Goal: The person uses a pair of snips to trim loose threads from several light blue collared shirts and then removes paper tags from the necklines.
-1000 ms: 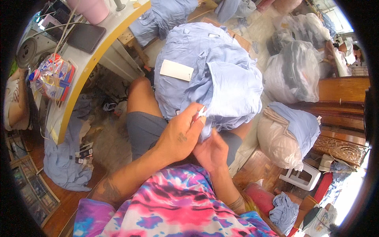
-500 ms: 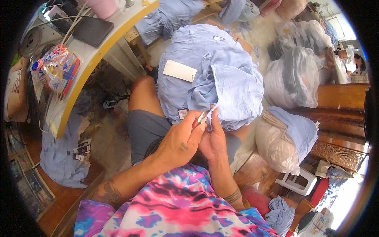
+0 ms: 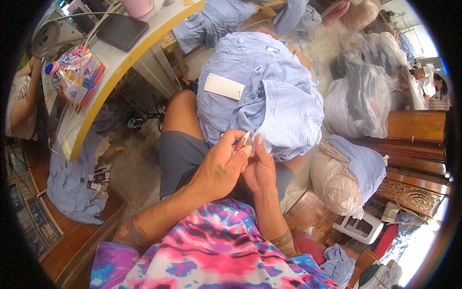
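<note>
A large bundle of light blue garments [image 3: 226,53] rests across my lap, with a loose garment flap [image 3: 291,113] folded over its right side. Small thread snips [image 3: 242,143] with red on the handle and pale metal blades are gripped in my left hand [image 3: 216,168]. Their tips point up beside the garment's near edge. My right hand [image 3: 260,173] is closed at that edge, thumb up, pinching the cloth; its curled fingers are partly hidden behind my left hand. A blank white tag [image 3: 224,86] lies on the bundle.
At left stands a yellow-edged table [image 3: 113,60] with a dark phone [image 3: 122,32] and a plastic-wrapped packet [image 3: 77,77]. Filled plastic bags [image 3: 361,101] and a cloth-topped sack [image 3: 337,183] stand at right, near a white stool [image 3: 358,227]. Blue garments [image 3: 74,185] hang at lower left.
The snips have turned more upright, and their blades show more clearly beside the cloth edge. Both hands stay close together. The whole view has shifted slightly.
</note>
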`<state>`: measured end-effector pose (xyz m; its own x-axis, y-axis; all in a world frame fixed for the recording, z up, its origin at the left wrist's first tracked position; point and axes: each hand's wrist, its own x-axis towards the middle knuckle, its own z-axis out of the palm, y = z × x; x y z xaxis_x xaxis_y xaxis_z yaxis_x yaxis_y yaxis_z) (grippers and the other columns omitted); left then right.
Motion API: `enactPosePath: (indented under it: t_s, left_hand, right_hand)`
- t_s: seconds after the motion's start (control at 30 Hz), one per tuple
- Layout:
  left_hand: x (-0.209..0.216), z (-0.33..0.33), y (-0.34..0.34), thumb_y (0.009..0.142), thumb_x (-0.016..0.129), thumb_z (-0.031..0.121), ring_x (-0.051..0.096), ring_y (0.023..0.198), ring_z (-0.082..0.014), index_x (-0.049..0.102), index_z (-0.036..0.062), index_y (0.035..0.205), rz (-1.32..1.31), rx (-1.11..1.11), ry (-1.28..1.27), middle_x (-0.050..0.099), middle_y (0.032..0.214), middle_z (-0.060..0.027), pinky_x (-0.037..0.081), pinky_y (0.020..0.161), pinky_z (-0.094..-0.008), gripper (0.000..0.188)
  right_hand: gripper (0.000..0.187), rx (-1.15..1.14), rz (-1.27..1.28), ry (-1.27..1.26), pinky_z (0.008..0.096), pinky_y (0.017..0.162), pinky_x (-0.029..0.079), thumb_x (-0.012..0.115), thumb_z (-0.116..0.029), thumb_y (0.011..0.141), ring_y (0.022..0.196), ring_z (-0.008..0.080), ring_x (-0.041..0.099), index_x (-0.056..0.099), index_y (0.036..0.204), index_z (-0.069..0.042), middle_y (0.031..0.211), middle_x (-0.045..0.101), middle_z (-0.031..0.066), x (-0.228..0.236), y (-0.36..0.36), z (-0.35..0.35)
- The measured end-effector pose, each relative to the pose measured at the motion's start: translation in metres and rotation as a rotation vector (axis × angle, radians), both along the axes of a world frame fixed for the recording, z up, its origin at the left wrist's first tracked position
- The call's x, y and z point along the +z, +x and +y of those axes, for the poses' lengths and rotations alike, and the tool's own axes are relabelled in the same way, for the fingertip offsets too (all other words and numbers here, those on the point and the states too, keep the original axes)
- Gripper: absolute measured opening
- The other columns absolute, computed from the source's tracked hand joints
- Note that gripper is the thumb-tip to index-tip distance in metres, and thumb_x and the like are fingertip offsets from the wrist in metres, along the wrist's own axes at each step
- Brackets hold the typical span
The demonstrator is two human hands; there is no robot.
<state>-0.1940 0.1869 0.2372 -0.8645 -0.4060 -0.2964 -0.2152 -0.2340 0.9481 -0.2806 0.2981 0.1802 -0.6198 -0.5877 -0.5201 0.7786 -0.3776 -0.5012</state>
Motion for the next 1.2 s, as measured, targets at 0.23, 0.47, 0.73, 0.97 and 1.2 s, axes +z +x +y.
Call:
enactPosePath:
  t_s: [0.23, 0.47, 0.73, 0.97, 1.2]
  left_hand:
    - [-0.009, 0.002, -0.006, 0.106, 0.052, 0.018, 0.045, 0.058, -0.0042, 0.052, -0.0007, 0.125, 0.012, 0.051, 0.073, 0.054, 0.074, 0.001, 0.036, 0.049, -0.023, 0.027]
    - [-0.023, 0.005, -0.014, 0.105, 0.052, 0.016, 0.045, 0.059, -0.0045, 0.05, -0.002, 0.127, 0.034, 0.079, 0.261, 0.054, 0.074, -0.0004, 0.038, 0.052, -0.0228, 0.028]
    - [-0.015, -0.005, -0.017, 0.105, 0.052, 0.015, 0.049, 0.059, -0.0068, 0.049, -0.005, 0.125, 0.004, 0.033, 0.26, 0.054, 0.074, -0.002, 0.046, 0.055, -0.025, 0.029]
    - [-0.02, -0.006, -0.028, 0.105, 0.053, 0.017, 0.051, 0.055, -0.0081, 0.051, -0.0045, 0.124, -0.031, 0.038, 0.318, 0.052, 0.071, -0.0012, 0.05, 0.052, -0.0262, 0.029]
    - [-0.023, -0.005, -0.028, 0.104, 0.056, 0.018, 0.039, 0.042, -0.0048, 0.053, -0.0002, 0.124, -0.072, 0.033, 0.397, 0.052, 0.069, 0.0012, 0.028, 0.033, -0.0247, 0.028]
  right_hand:
    - [0.023, -0.01, -0.043, 0.002, 0.03, 0.072, 0.054, 0.068, -0.027, 0.102, 0.08, 0.0137, 0.064, 0.065, 0.111, -0.006, 0.093, 0.068, 0.004, 0.003, 0.01, -0.004]
    - [0.02, -0.011, -0.094, -0.049, 0.0288, 0.072, 0.052, 0.066, -0.026, 0.103, 0.073, 0.011, 0.061, 0.067, 0.111, -0.008, 0.088, 0.068, 0.0012, -0.009, 0.003, 0.006]
    - [0.025, 0.153, -0.116, -0.125, 0.0247, 0.063, 0.041, 0.066, -0.027, 0.102, 0.063, 0.0064, 0.048, 0.066, 0.115, -0.005, 0.08, 0.06, -0.0035, -0.014, -0.002, 0.013]
    - [0.029, 0.109, -0.099, -0.134, 0.0252, 0.064, 0.04, 0.065, -0.027, 0.103, 0.063, 0.0052, 0.046, 0.063, 0.121, -0.004, 0.085, 0.061, -0.0031, -0.011, 0.006, 0.016]
    - [0.023, 0.105, -0.01, -0.043, 0.0262, 0.062, 0.041, 0.058, -0.025, 0.105, 0.062, 0.0065, 0.046, 0.061, 0.114, -0.004, 0.081, 0.06, -0.0006, -0.001, 0.004, 0.021]
